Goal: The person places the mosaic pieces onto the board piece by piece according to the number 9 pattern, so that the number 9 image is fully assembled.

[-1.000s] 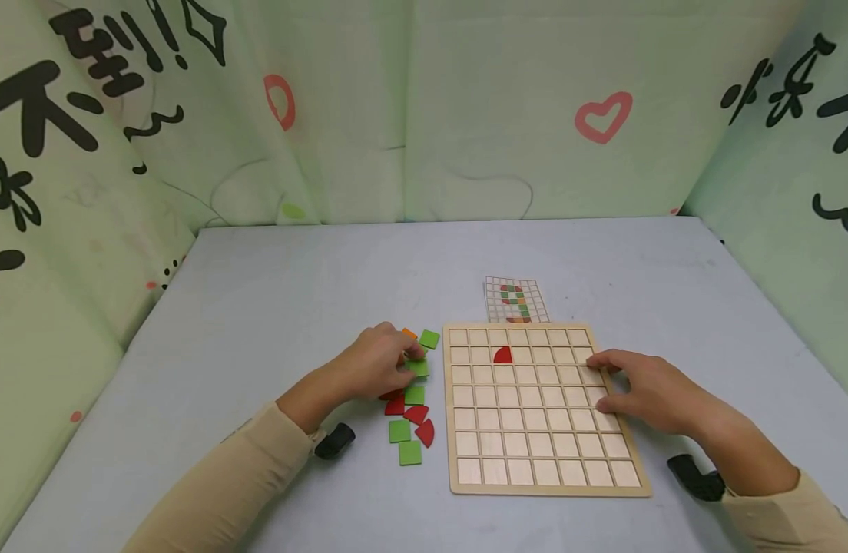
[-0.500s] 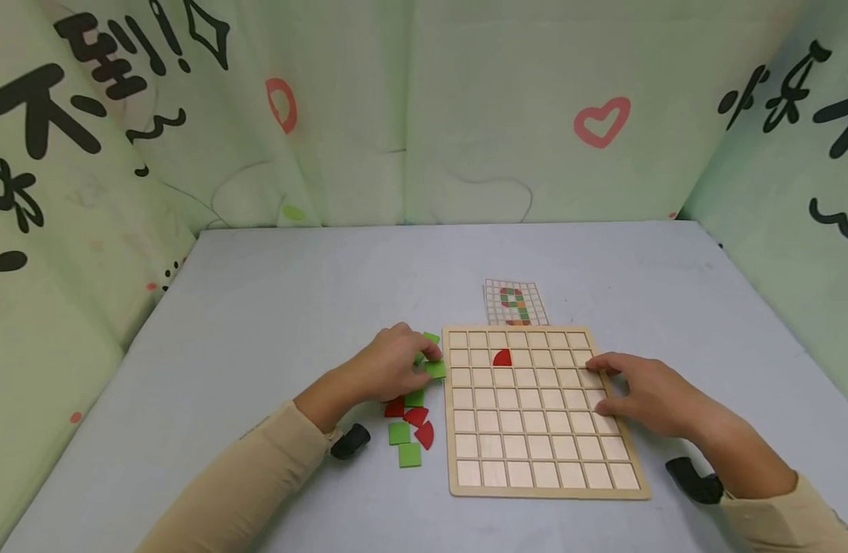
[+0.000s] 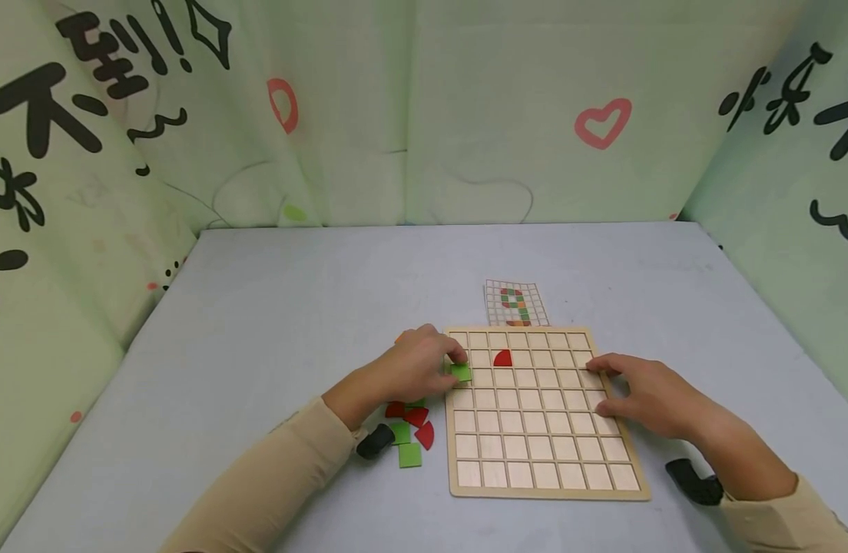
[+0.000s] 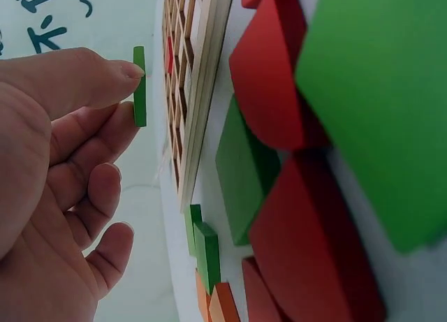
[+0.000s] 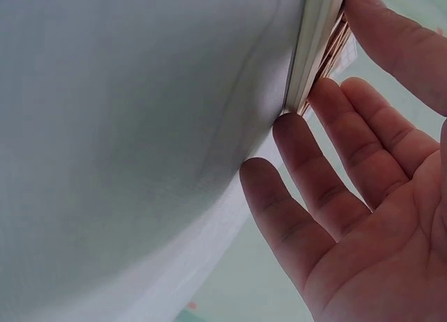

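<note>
Green tile [image 3: 462,373] is pinched in the left hand [image 3: 420,364]. Grid board [image 3: 511,421] lies left of the right hand [image 3: 650,392], whose relaxed fingers touch its edge, presumably steadying it.

L hand [image 3: 419,365] pinches green sq. [image 3: 461,373] over L side of grid brd [image 3: 544,421]; R hand [image 3: 645,392] on R edge. Red qtr-circle pc [image 3: 503,359] in cell; pattern card [image 3: 528,296] behind.

The board [image 3: 548,493] looks like matt wood. Left of it, the tiles [image 3: 410,455] look smooth and matt; beyond it, the card [image 3: 495,303] looks like paper, the curtain [image 3: 465,92] like cloth.
</note>
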`<state>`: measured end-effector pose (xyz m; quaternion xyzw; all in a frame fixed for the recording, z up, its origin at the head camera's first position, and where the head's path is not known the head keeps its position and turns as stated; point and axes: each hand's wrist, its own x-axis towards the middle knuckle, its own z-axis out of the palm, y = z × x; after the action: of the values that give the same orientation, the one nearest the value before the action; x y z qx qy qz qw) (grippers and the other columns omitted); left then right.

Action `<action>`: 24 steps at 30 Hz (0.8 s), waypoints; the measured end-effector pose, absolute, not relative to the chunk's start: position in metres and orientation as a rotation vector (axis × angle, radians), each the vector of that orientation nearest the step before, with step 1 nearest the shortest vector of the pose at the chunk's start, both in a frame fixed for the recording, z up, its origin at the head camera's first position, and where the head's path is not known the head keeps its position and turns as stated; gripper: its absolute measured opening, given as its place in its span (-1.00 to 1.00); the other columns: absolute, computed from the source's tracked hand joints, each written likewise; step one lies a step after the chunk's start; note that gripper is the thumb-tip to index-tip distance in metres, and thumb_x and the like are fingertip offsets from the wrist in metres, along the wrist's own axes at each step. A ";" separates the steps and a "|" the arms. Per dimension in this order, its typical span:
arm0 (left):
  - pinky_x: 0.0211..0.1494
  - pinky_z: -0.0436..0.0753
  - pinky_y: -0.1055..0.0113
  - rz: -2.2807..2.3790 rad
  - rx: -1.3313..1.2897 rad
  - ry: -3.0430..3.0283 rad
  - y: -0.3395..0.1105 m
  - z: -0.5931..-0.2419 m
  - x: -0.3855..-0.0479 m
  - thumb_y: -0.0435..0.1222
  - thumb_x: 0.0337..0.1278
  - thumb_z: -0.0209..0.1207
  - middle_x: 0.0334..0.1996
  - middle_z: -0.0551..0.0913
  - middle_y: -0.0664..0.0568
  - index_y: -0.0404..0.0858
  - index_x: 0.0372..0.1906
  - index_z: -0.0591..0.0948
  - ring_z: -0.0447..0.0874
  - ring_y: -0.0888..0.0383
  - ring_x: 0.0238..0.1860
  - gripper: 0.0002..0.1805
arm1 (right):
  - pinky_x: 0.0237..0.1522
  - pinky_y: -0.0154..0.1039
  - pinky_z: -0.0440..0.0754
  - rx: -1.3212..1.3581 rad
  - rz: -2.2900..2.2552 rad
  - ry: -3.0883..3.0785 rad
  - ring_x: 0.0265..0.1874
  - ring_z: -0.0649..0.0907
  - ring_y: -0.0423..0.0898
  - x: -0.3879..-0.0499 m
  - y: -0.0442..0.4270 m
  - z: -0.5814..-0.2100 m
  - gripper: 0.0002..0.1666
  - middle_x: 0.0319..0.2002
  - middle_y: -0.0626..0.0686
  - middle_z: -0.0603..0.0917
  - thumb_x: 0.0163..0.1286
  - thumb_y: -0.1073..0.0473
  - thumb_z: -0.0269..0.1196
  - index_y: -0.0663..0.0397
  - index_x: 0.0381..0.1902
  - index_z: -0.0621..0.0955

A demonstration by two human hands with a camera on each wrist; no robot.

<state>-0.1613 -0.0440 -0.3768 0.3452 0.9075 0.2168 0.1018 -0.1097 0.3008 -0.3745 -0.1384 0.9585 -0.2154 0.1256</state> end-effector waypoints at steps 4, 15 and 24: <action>-0.10 0.48 0.34 0.680 1.041 2.667 -0.040 -0.379 -0.163 -0.31 0.17 0.30 -0.17 0.71 0.19 -0.15 -0.05 0.74 0.47 0.13 -0.10 -0.77 | 0.08 0.21 0.43 -0.398 -0.631 2.791 0.12 0.53 0.26 -0.109 0.300 -0.375 -0.29 0.08 0.24 0.59 0.17 0.04 0.50 0.21 0.21 0.54; 0.00 0.47 0.31 0.622 1.033 2.649 -0.027 -0.377 -0.166 -0.26 0.24 0.26 -0.11 0.69 0.23 -0.11 -0.01 0.73 0.47 0.16 -0.03 -0.76 | 0.07 0.21 0.44 -0.407 -0.613 2.800 0.13 0.53 0.27 -0.109 0.300 -0.374 -0.28 0.08 0.25 0.60 0.17 0.05 0.49 0.22 0.22 0.53; -0.03 0.47 0.36 0.624 1.020 2.635 -0.018 -0.377 -0.167 -0.24 0.23 0.27 -0.15 0.67 0.27 -0.10 -0.02 0.74 0.45 0.19 -0.04 -0.77 | 0.07 0.20 0.44 -0.408 -0.620 2.800 0.12 0.54 0.26 -0.109 0.301 -0.375 -0.29 0.07 0.24 0.60 0.17 0.04 0.50 0.21 0.22 0.53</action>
<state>-0.1667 -0.0176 -0.3775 0.3500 0.9036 0.2139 0.1238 -0.1093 0.3009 -0.3750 -0.1399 0.9593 -0.2125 0.1222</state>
